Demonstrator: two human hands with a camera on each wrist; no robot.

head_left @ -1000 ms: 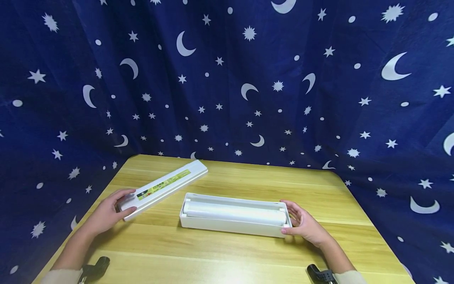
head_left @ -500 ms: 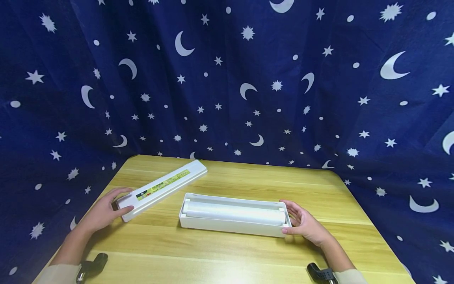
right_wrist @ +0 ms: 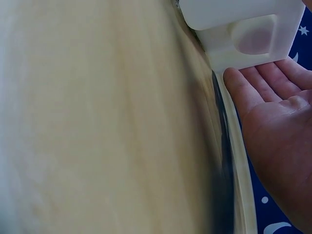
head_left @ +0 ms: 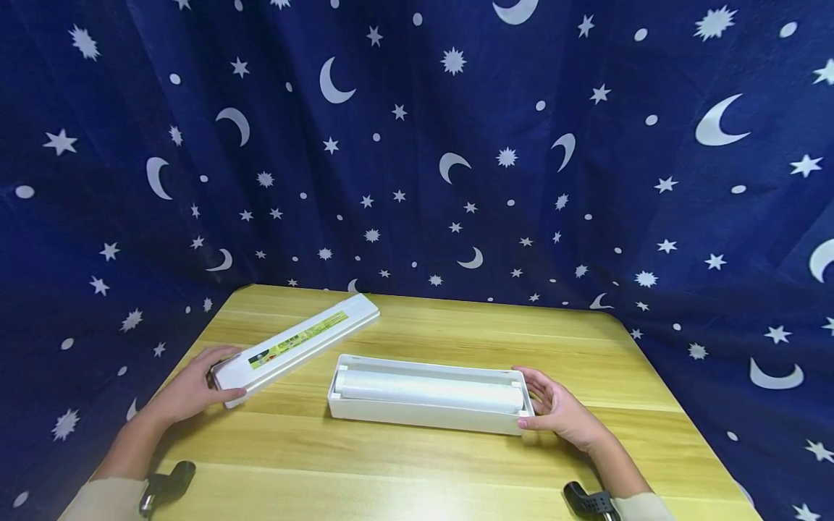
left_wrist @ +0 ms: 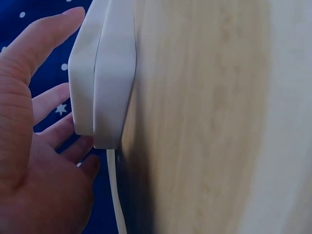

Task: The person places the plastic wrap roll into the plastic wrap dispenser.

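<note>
A long white lid (head_left: 296, 347) with a yellow-green label lies slanted at the left. My left hand (head_left: 195, 383) spans its near end, thumb along the front edge, fingers at the far edge. The left wrist view shows the lid's stepped end (left_wrist: 114, 83) between thumb and fingers, apart from the palm; some fingertips are hidden behind it. In the middle sits a white dispenser box (head_left: 417, 420), its top uncovered, with a white roll (head_left: 430, 391) of what looks like cling film lying lengthwise inside. My right hand (head_left: 563, 414) holds the box's right end, thumb at the near corner.
Both things stand on a light wooden table (head_left: 391, 470). A dark blue curtain (head_left: 417, 181) with white moons and stars hangs behind and at both sides. Black wrist mounts (head_left: 169, 483) show below the hands.
My left hand has slid slightly outward along the lid's end, and its thumb has shifted toward me. The right hand and the box keep their place; the view has drifted slightly.
</note>
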